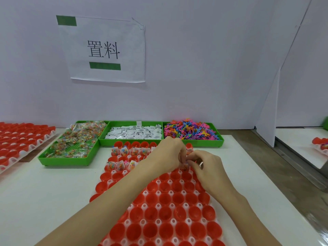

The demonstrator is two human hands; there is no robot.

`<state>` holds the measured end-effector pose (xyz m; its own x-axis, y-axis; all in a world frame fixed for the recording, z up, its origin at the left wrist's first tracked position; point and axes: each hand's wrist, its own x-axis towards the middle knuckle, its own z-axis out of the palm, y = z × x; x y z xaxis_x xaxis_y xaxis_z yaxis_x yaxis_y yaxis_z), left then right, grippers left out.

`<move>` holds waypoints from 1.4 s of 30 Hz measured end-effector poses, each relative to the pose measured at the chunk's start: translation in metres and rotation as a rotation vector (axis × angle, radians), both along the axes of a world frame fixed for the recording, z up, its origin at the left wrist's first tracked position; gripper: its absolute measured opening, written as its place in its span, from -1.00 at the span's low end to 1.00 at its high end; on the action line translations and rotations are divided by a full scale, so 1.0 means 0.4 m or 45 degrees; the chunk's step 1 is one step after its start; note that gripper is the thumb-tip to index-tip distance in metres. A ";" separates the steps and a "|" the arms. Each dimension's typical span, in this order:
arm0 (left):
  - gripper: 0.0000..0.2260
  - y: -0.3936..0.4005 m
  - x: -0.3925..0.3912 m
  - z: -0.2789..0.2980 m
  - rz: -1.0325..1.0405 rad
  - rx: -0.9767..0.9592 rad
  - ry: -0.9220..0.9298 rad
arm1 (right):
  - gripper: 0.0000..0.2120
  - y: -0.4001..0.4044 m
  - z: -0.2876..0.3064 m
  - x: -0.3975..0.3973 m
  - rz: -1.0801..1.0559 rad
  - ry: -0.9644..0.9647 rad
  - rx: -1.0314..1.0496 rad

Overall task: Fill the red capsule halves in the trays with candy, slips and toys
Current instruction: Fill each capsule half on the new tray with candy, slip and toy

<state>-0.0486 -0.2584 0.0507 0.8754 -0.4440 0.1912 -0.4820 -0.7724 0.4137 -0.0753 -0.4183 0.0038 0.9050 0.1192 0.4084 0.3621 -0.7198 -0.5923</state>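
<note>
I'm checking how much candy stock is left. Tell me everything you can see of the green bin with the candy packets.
The candy bin is a shallow, rectangular green plastic tray standing flat on the white table, left-most of three green bins, angled, its far right edge against the slip bin. Small clear packets of multicoloured candy pile high at its far end and thin out nearer, where the perforated green floor shows. Neither hand touches it.

held item [185, 165]: too small | tray [177, 242] (near edge): cut off
</note>
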 end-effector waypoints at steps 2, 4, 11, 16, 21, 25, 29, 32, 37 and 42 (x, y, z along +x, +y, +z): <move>-0.95 -0.002 -0.001 -0.006 0.020 -0.011 -0.044 | -0.85 -0.003 0.001 -0.001 0.031 -0.021 -0.073; -0.95 -0.004 -0.001 -0.009 0.018 -0.014 -0.069 | -0.84 -0.004 0.001 0.000 0.041 -0.038 -0.152; -0.96 -0.001 -0.002 -0.008 0.056 -0.018 -0.031 | -0.80 0.019 0.000 0.007 0.047 -0.032 -0.227; -0.97 -0.002 -0.001 -0.003 0.041 0.000 -0.032 | -0.85 -0.004 0.010 -0.003 0.037 0.033 -0.075; -0.93 -0.001 0.011 0.004 -0.015 0.057 -0.003 | -0.84 0.000 0.006 0.000 0.002 0.069 -0.070; -0.93 0.003 0.016 0.005 -0.043 0.079 -0.008 | -0.81 -0.003 0.004 0.003 -0.026 0.081 0.042; -0.96 0.006 0.015 0.008 -0.068 0.061 -0.049 | -0.82 -0.015 0.006 0.003 0.018 0.115 0.124; -0.95 0.024 0.014 0.013 -0.091 0.022 -0.049 | -0.90 -0.024 0.008 0.003 0.014 0.105 0.124; -0.90 0.096 0.012 0.013 0.075 -0.156 -0.176 | -0.95 -0.044 0.013 0.001 -0.045 0.070 0.209; -0.86 0.304 0.046 -0.006 0.515 -0.105 -0.341 | -0.91 -0.040 0.016 -0.007 -0.055 0.024 0.258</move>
